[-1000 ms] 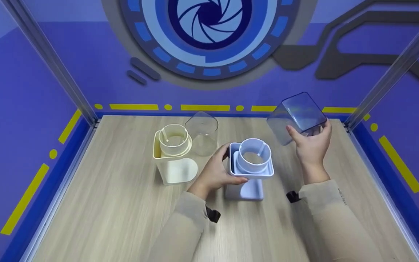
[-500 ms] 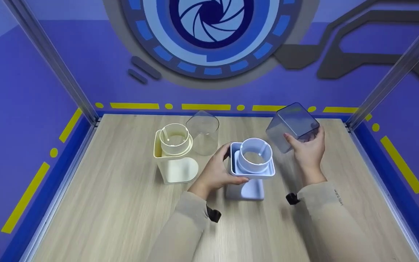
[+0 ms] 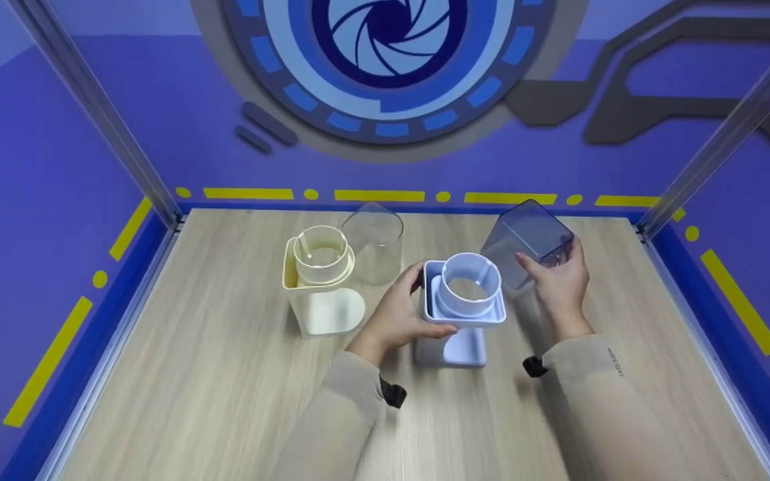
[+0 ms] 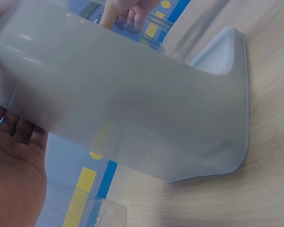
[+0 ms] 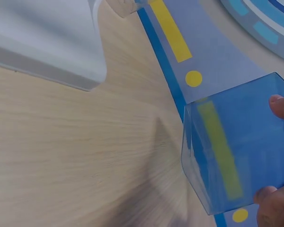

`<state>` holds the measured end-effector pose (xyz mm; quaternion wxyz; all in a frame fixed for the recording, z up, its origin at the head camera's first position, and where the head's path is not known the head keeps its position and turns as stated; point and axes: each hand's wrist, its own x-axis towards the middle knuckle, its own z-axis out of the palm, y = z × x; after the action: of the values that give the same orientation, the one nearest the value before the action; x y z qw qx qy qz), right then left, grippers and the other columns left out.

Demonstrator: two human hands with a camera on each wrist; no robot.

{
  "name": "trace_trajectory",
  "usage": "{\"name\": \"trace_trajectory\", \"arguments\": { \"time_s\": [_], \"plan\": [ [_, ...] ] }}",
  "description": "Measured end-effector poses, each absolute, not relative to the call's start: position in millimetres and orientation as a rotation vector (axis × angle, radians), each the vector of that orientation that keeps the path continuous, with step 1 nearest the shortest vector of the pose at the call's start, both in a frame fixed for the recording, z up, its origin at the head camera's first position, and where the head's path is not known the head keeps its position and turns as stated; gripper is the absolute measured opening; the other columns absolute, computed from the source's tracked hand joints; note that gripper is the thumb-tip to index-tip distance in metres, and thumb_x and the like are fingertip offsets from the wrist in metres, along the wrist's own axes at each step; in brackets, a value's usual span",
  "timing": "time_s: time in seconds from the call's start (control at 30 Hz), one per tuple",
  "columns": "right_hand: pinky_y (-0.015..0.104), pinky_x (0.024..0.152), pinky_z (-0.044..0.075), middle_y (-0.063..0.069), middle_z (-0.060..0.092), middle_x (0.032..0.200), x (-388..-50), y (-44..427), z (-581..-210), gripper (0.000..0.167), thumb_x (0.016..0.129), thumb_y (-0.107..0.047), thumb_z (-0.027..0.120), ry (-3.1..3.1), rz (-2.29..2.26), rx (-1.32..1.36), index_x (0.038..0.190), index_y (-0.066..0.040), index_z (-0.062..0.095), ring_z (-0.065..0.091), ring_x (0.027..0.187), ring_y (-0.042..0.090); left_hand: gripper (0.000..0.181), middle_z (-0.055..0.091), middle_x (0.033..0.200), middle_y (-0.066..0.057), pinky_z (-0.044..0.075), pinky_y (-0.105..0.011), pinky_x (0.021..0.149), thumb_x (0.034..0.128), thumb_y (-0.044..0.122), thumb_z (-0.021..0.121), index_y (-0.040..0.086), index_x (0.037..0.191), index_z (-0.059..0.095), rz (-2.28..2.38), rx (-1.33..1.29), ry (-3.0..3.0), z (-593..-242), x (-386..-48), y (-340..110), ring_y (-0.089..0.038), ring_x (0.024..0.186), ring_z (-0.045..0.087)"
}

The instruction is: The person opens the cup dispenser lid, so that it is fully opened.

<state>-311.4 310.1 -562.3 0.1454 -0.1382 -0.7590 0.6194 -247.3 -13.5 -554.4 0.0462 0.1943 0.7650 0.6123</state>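
Observation:
My left hand grips the upper part of a pale blue feeder-like stand with a round collar on top. The stand is upright on the table, and its tall body fills much of the left wrist view. To its right, my right hand holds a see-through bluish square container above the table, tilted. In the right wrist view, a thumb and a finger show on the walls of this container. Container and stand are apart in the right wrist view.
A cream stand of similar form, with a round collar, stands on the wooden table to the left. Behind it is a clear rounded container. Blue patterned walls enclose the table's back and sides.
My right hand has moved down and left with the square container, bringing it nearer the pale blue stand. The left hand and both stands have stayed in place.

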Motion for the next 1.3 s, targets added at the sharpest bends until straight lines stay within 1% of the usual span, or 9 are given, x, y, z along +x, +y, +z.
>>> {"name": "trace_trajectory", "arguments": {
  "time_s": [0.17, 0.43, 0.57, 0.77, 1.0, 1.2, 1.3],
  "plan": [
    [0.037, 0.141, 0.033, 0.013, 0.02, 0.19, -314, 310, -568, 0.129, 0.088, -0.011, 0.099, -2.154, 1.818, -0.405, 0.183, -0.011, 0.011, 0.025, 0.176, 0.028, 0.121, 0.066, 0.159, 0.003, 0.036, -0.045, 0.14, 0.0641, 0.022, 0.112, 0.019, 0.167, 0.049, 1.884, 0.598, 2.32, -556, -248, -13, -0.02, 0.159, 0.054],
    [0.037, 0.141, 0.034, 0.017, 0.024, 0.188, -318, 310, -578, 0.126, 0.086, -0.007, 0.098, -2.109, 1.832, -0.378, 0.181, -0.005, 0.015, 0.029, 0.175, 0.03, 0.12, 0.064, 0.16, 0.004, 0.036, -0.045, 0.141, 0.0643, 0.023, 0.112, 0.02, 0.167, 0.049, 1.871, 0.604, 2.336, -554, -248, -13, -0.018, 0.16, 0.053],
    [0.037, 0.141, 0.034, 0.017, 0.025, 0.188, -318, 309, -582, 0.125, 0.086, -0.008, 0.099, -2.135, 1.811, -0.383, 0.18, -0.006, 0.017, 0.029, 0.175, 0.03, 0.12, 0.065, 0.159, 0.004, 0.037, -0.045, 0.14, 0.0639, 0.022, 0.112, 0.02, 0.167, 0.049, 1.874, 0.602, 2.336, -553, -247, -13, -0.019, 0.159, 0.054],
    [0.039, 0.142, 0.032, 0.016, 0.019, 0.19, -317, 309, -586, 0.128, 0.088, -0.01, 0.098, -2.176, 1.817, -0.398, 0.182, -0.009, 0.012, 0.026, 0.176, 0.031, 0.12, 0.065, 0.159, 0.004, 0.036, -0.045, 0.141, 0.064, 0.022, 0.112, 0.022, 0.167, 0.049, 1.892, 0.612, 2.314, -554, -248, -14, -0.019, 0.159, 0.054],
    [0.042, 0.145, 0.028, 0.016, 0.016, 0.19, -316, 311, -589, 0.129, 0.091, -0.018, 0.097, -2.294, 1.737, -0.331, 0.182, -0.011, 0.007, 0.024, 0.177, 0.034, 0.121, 0.064, 0.162, 0.003, 0.035, -0.046, 0.142, 0.0653, 0.02, 0.112, 0.02, 0.168, 0.047, 1.925, 0.617, 2.29, -557, -248, -15, -0.02, 0.162, 0.052],
    [0.045, 0.145, 0.027, 0.02, 0.019, 0.189, -315, 312, -592, 0.128, 0.092, -0.022, 0.097, -2.351, 1.652, -0.31, 0.182, -0.008, 0.007, 0.025, 0.176, 0.038, 0.119, 0.064, 0.161, 0.001, 0.034, -0.046, 0.142, 0.0657, 0.018, 0.111, 0.018, 0.167, 0.048, 1.955, 0.645, 2.28, -559, -247, -14, -0.021, 0.162, 0.051],
    [0.046, 0.145, 0.027, 0.022, 0.021, 0.188, -313, 312, -596, 0.125, 0.092, -0.018, 0.096, -2.331, 1.656, -0.299, 0.181, -0.006, 0.009, 0.025, 0.176, 0.039, 0.119, 0.063, 0.162, 0.001, 0.033, -0.047, 0.142, 0.0663, 0.019, 0.11, 0.019, 0.167, 0.048, 1.959, 0.649, 2.282, -562, -245, -12, -0.021, 0.162, 0.051]
  ]
}}
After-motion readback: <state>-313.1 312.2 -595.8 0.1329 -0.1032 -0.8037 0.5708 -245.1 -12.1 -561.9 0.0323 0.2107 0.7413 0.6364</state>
